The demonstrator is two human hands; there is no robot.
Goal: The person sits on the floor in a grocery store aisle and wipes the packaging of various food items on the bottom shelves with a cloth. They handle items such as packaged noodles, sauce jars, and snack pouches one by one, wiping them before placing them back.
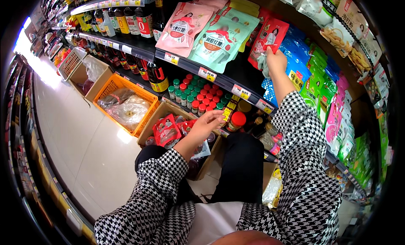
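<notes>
My right hand [277, 62] is at the upper shelf, its thumb and fingers on the lower edge of a red pouch [269, 38]. A grey-green cloth [262, 64] hangs beneath those fingers, against the pouch. Left of it lie mint-green pouches [218, 39] and pink pouches [183, 30]; blue pouches [294, 58] are stacked to the right. My left hand [207, 123], its fingers curved and apart with nothing in them, hovers over a cardboard box [148, 128] of red pouches [166, 130], near the small red-capped and green-capped jars [205, 98] on the lower shelf.
The shelf's front edge [221, 79] carries price tags. An orange plastic crate [136, 131] and another cardboard box [95, 87] stand on the tiled floor along the shelving. Sauce bottles [142, 23] fill shelves at the upper left. Bagged goods hang at the upper right.
</notes>
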